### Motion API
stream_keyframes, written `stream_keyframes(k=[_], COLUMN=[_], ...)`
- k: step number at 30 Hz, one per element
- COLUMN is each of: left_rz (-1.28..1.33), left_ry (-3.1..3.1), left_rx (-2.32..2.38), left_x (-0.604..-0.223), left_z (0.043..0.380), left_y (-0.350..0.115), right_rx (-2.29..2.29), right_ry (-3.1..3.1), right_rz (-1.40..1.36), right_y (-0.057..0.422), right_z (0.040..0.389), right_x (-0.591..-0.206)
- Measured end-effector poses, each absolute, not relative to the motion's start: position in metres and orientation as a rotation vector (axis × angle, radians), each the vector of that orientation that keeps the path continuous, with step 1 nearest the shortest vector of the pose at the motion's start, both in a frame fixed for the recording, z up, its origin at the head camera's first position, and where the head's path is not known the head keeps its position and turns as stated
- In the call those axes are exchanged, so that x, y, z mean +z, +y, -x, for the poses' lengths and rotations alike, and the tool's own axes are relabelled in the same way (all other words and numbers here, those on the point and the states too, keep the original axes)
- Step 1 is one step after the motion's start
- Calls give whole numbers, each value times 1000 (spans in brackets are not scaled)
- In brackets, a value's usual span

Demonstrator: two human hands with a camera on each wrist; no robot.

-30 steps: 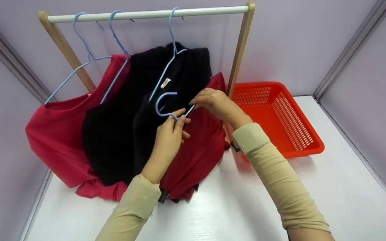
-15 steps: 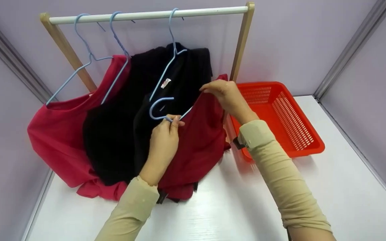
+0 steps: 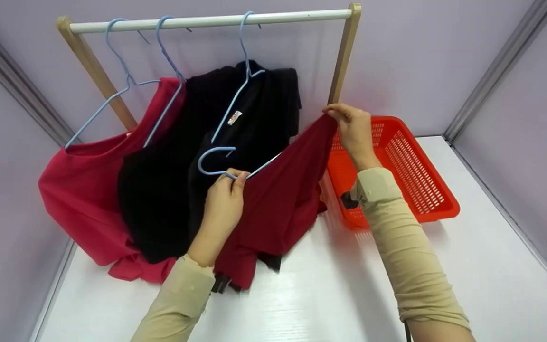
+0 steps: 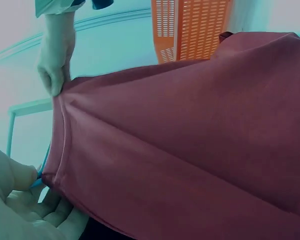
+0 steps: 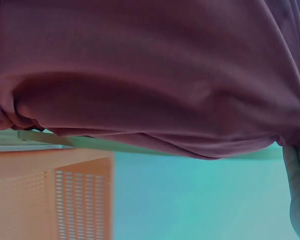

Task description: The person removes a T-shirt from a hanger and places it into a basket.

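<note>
Head view shows a dark red garment stretched in front of the clothes rack's white rod, between a black garment on a hanging hanger and a red plastic basket. Its lower part hangs down toward the desk; whether it touches there is hard to tell. The left hand pinches a light blue wire hanger just below its hook, with thumb and fingers closed on the neck. The right hand grips the garment's upper edge near the rack's right post and draws it taut.

The step in hand looks like fitting the cloth over the hanger. To do it well, the left hand should keep the neck firmly pinched so the wire does not twist, while the right hand draws the edge outward along the hanger's sloping arm, evenly rather than with a jerk. The arm's tip is hidden, so it is worth feeling for it under the cloth before releasing. Too strong a pull could stretch the neckline.
</note>
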State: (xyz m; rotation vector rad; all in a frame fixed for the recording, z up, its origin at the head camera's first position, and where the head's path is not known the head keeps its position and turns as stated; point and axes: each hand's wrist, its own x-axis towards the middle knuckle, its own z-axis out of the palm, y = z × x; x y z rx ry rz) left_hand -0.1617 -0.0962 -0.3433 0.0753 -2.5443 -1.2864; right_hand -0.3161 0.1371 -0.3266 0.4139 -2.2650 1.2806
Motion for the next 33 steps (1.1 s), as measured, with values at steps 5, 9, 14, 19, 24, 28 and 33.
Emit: stream_keyframes(k=[5,9,14,19,24,28,33], left_rz=[-78,-80,-75,-125,-122,-95,-114], left_ry=[-2559,-2574,-2573,-2579,-2562,-2497,-2366], left_rx=[-1291,-1289,-1292,-1317,-1367,-1419,-1515], left_x=[-344,-344,-345,-345,-345,-345,-345], left_z=[162,162,162,163,168,174,184], left_y=[-97,-97,-99,-101,-99,-94,-88], right_rx=[1248,1239,1237,1281,1463,1609,1937], right_ry=[-2275,-2286,-2299,-2369,-2456,-2502,-2539], right_rz=[-281,-215,-160,-36,45,80,216], right_y=[150,155,160,165,168,165,154], right_z=[321,322,322,322,318,311,296], right_x=[-336,-341,-347,-355,-365,-372,-373])
